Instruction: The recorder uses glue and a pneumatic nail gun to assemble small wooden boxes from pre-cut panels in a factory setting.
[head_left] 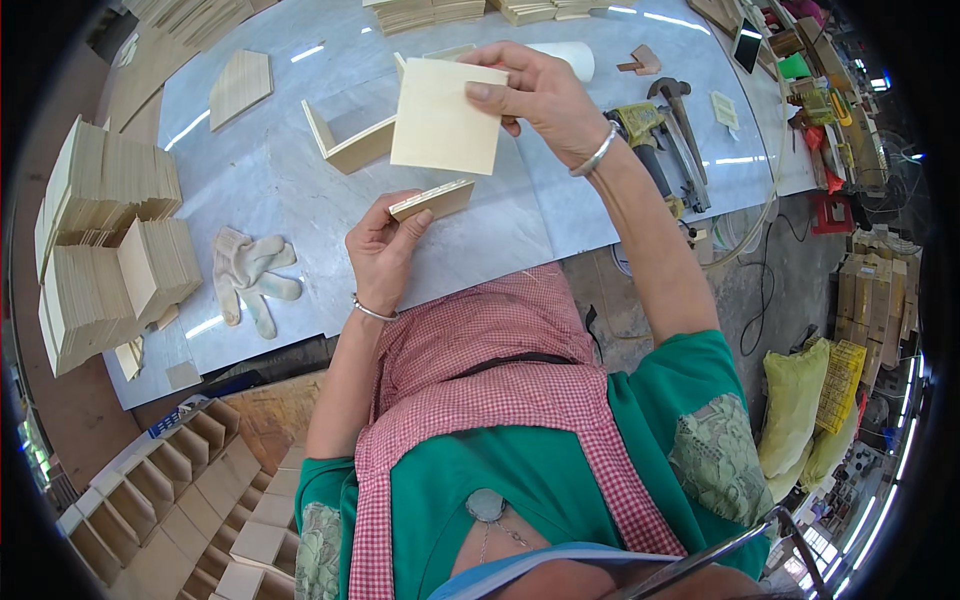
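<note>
Plywood panels: I count two, square panel pinched in right hand, small stack gripped by left hand. Two gloves, hammer nearby.

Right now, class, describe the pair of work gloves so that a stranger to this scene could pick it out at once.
Start at the big pale grey worktable. On its near left part, right of the tall stacks of thin wooden panels, lies the pair of work gloves. It is the only soft, off-white, crumpled thing there; everything around it is flat, hard-edged wood.
</note>
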